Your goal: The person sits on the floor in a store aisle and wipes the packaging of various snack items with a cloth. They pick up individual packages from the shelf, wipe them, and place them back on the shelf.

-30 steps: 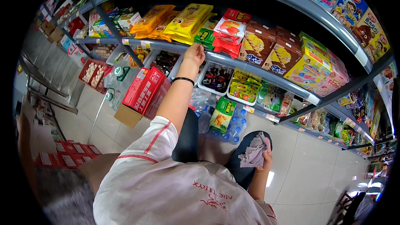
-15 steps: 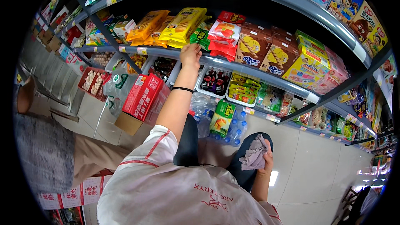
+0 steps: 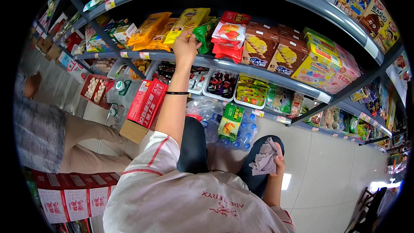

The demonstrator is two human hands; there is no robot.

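My left hand (image 3: 185, 47) reaches up to the middle shelf, its fingers bent and closed at the left edge of a green snack packet (image 3: 204, 35). The fingertips are partly hidden. They also lie against the lower end of a yellow snack packet (image 3: 189, 20), which leans beside the green one. To the right of the green packet stand red and white packets (image 3: 231, 32). Low on the right, by my right knee, my right hand (image 3: 279, 164) grips a crumpled grey-purple cloth (image 3: 264, 157).
Orange packets (image 3: 148, 30) and brown boxes (image 3: 261, 45) share the shelf (image 3: 297, 80). Below are trays of wrapped snacks (image 3: 222, 84). A red carton (image 3: 148, 103), clear bottles (image 3: 123, 90) and shrink-wrapped bottles (image 3: 246, 129) stand on the floor. Another person's legs (image 3: 88, 146) are close at left.
My left hand has moved left and slightly up along the packets, and the green packet's lower part has shifted left with it. My right hand still holds the cloth by my knee.
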